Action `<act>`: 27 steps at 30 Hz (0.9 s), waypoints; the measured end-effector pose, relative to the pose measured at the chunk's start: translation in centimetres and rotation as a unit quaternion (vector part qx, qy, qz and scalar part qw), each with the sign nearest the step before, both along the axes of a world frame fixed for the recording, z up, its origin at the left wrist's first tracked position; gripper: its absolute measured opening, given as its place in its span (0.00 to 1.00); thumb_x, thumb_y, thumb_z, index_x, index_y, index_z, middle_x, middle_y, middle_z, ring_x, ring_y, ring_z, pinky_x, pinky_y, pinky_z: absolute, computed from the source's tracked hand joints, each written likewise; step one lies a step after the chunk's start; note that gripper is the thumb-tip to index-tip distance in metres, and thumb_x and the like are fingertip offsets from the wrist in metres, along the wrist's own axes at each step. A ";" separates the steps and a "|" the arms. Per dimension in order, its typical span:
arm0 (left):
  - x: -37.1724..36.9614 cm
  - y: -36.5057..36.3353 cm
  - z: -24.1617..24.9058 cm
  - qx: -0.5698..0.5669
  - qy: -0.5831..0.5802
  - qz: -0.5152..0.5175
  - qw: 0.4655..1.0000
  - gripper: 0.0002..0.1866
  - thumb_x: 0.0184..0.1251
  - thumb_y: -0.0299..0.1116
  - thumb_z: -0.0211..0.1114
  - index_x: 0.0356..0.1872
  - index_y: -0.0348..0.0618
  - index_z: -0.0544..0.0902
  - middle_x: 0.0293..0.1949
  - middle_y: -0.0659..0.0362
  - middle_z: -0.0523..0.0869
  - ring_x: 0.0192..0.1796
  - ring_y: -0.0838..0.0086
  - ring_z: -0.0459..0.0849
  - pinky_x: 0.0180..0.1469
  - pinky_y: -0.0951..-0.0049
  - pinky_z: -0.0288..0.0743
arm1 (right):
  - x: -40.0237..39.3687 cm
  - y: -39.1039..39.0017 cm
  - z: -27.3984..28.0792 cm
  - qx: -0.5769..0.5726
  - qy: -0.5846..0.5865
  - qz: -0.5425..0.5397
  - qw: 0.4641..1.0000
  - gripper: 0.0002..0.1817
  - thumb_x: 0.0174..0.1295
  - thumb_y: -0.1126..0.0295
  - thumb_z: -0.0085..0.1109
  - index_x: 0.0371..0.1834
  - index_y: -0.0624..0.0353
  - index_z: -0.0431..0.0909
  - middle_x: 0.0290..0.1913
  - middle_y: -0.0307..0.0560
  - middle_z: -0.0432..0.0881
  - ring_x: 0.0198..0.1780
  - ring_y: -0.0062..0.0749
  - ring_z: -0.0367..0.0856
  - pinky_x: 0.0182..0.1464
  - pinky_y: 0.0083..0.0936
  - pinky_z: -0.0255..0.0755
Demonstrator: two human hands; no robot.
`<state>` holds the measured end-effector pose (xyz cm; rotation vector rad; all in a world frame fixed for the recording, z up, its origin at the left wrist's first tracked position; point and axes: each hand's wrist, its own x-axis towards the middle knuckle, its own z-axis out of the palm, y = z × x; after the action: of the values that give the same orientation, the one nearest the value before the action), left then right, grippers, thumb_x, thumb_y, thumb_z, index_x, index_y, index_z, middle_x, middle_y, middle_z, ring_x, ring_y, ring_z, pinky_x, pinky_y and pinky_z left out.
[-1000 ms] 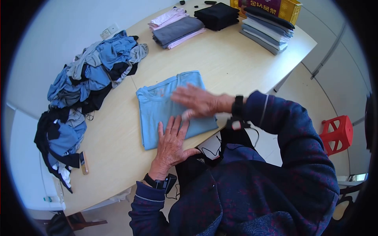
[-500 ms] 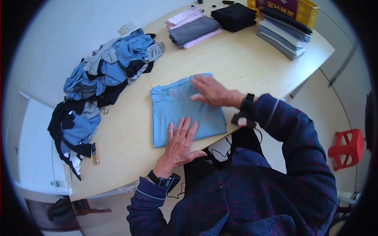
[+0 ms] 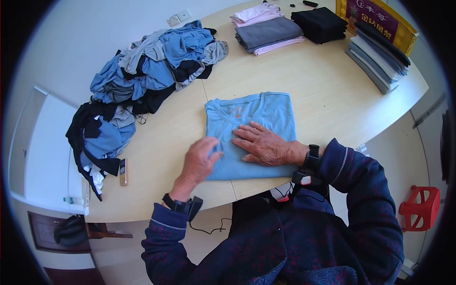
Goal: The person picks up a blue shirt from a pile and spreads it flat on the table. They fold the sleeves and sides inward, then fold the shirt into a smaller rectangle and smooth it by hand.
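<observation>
A light blue T-shirt point(image 3: 270, 109) lies folded into a neat rectangle on the table, its round neckline at the far side. My right hand point(image 3: 268, 145) rests flat on the middle of the shirt, with fingers spread toward the left. At the shirt's left edge is my left hand point(image 3: 197, 161), slightly blurred, its fingers bent and the thumb apart from them. Nothing shows between them.
A heap of rumpled blue, grey and black clothes point(image 3: 152, 71) covers the table's left side. Folded stacks stand at the back: grey and pink point(image 3: 268, 35), black point(image 3: 319, 26), and mixed greys point(image 3: 375, 59) by a gold box point(image 3: 403, 35). A phone-like object point(image 3: 124, 172) lies near the heap.
My right hand has moved from the shirt's far right part down to its middle. My left hand has lifted from the shirt's front and shifted to its left edge. The view has shifted.
</observation>
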<state>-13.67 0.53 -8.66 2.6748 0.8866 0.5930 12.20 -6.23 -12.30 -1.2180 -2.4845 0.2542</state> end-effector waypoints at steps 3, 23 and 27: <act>-0.9 4.3 -0.1 -0.119 -0.060 0.105 0.985 0.11 0.64 0.31 0.68 0.42 0.34 0.84 0.37 0.57 0.87 0.40 0.69 0.85 0.46 0.72 0.78 | 0.0 -0.1 0.3 -0.007 -0.001 -0.003 1.000 0.33 0.70 0.50 0.52 0.72 0.59 0.63 0.76 0.58 0.58 0.78 0.53 0.53 0.79 0.50 0.43; 3.8 11.7 1.4 -0.467 -0.042 0.240 0.850 0.08 0.59 0.30 0.74 0.30 0.42 0.81 0.23 0.67 0.79 0.24 0.85 0.74 0.25 0.82 0.68 | -0.1 -0.2 0.3 -0.006 0.026 -0.009 1.000 0.32 0.70 0.50 0.52 0.70 0.61 0.66 0.74 0.57 0.61 0.78 0.49 0.53 0.80 0.48 0.40; 4.2 12.1 1.4 -0.455 -0.036 0.216 0.863 0.09 0.58 0.30 0.74 0.31 0.44 0.81 0.24 0.67 0.80 0.24 0.85 0.75 0.25 0.83 0.67 | -0.1 -0.2 0.4 -0.009 0.028 -0.009 1.000 0.32 0.69 0.50 0.52 0.69 0.60 0.66 0.74 0.57 0.61 0.78 0.49 0.53 0.80 0.48 0.40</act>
<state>-9.50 12.59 -7.30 1.6027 1.3328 0.2397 12.14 -6.44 -11.91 -1.2230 -2.4266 0.3025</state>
